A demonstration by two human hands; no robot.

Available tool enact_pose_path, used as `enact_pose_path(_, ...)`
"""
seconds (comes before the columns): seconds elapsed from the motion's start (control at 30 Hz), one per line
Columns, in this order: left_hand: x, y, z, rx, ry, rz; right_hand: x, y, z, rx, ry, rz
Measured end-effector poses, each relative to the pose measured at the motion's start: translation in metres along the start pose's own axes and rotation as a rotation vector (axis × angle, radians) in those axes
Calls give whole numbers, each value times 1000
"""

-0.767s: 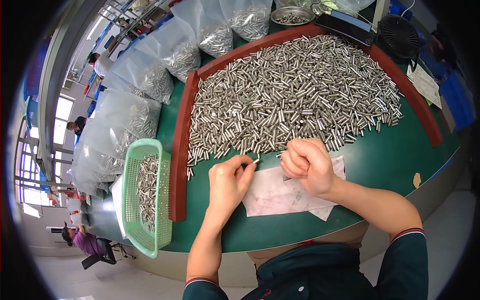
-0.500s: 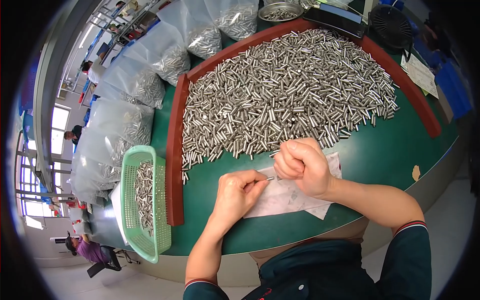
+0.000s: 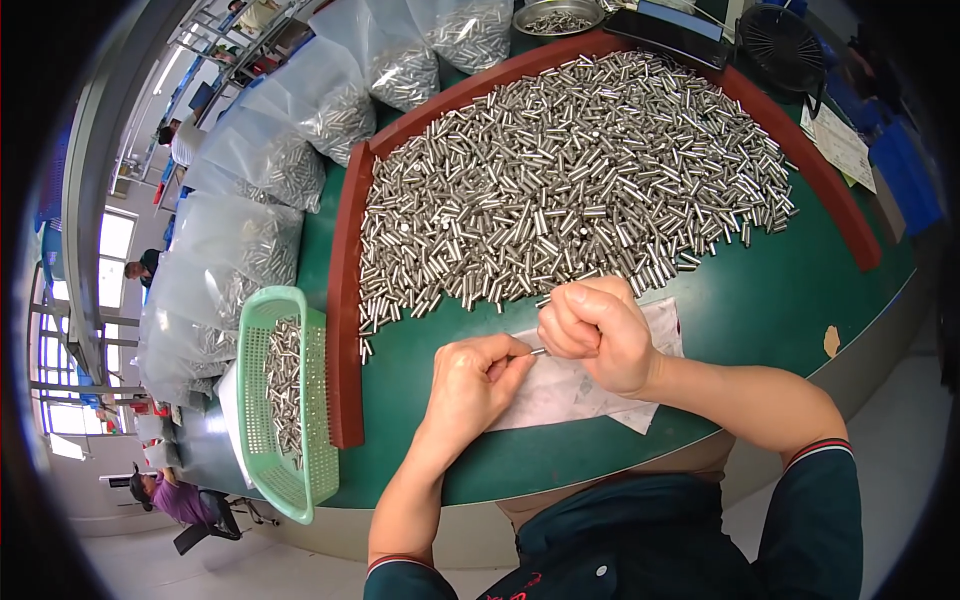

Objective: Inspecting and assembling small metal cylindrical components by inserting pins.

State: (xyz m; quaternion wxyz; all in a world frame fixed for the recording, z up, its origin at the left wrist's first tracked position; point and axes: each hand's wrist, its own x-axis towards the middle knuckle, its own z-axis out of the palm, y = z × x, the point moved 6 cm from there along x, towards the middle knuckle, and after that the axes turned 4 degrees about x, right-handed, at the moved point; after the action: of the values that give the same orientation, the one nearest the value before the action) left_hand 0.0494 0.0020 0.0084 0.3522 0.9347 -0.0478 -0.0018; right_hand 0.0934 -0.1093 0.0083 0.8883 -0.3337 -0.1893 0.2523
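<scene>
Between thumb and forefinger, my left hand (image 3: 466, 388) pinches a small metal pin (image 3: 538, 351), held level over the cloth. My right hand (image 3: 602, 332) is curled closed close beside it, knuckles up, at the pin's free end. Its fingers hide whatever they may hold. Both hands are above a pale, stained cloth (image 3: 575, 395) lying on the green table (image 3: 420, 470). Just beyond them spreads a large heap of short shiny metal pins (image 3: 580, 170), with its near edge close to my right hand.
Dark red wooden rails (image 3: 347, 310) border the heap. Left of them stands a green plastic basket (image 3: 325, 400) holding pins. Clear bags of pins (image 3: 265, 240) line the left side. A metal bowl (image 3: 590, 12), a phone-like device (image 3: 665, 38) and a black fan (image 3: 780, 52) sit at the back.
My right hand has shifted slightly left, nearer the pin in my left hand, so less of the pin shows. The whole view has moved a little.
</scene>
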Motion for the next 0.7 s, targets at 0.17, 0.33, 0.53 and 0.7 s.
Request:
enact_pose_path(0.17,0,2,0,8,18,33,0,1,0,7,11,-5)
enact_pose_path(0.33,-1,4,0,23,24,32,-1,1,4,-37,28,-28)
enact_pose_path(0.53,3,9,0,78,9,66,-2,4,9,-225,-5,-48)
enact_pose_path(0.7,2,12,-2,94,26,57,-2,4,10,-193,20,-36)
